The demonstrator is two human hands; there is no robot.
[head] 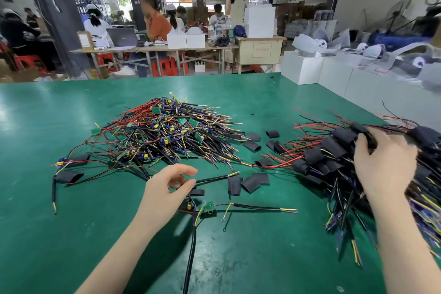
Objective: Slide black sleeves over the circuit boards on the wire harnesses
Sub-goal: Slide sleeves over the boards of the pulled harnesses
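Your left fingers (188, 182) were curled, thumb and forefinger pinching a thin black cable (212, 178) just above a flat black sleeve (197, 192) on the green table mat (71, 222). Your right hand (381, 160) was clenched around a black-sleeved harness (362, 130) at the top of the finished bundle of sleeved harnesses (334, 157) on your right, seemingly laying it down there.

A bare small green circuit board (209, 207) lay near your left hand, its black lead with coloured tips (262, 208) running rightward. A big tangled heap of unsleeved red, black and yellow wire harnesses (162, 131) sat farther back at centre, and loose black sleeve pieces (248, 182) were scattered between the two heaps, close to your reach.

To do this step well, you probably needed to let go on the right fully before starting the next one, so finished pieces did not drag back out. Then you could steady the board by its wires with the left, open a flattened sleeve into a tube with the right, feed the lead ends through first, and draw the sleeve along until it covered the whole board. Snagging on the yellow components looked the likeliest hitch.
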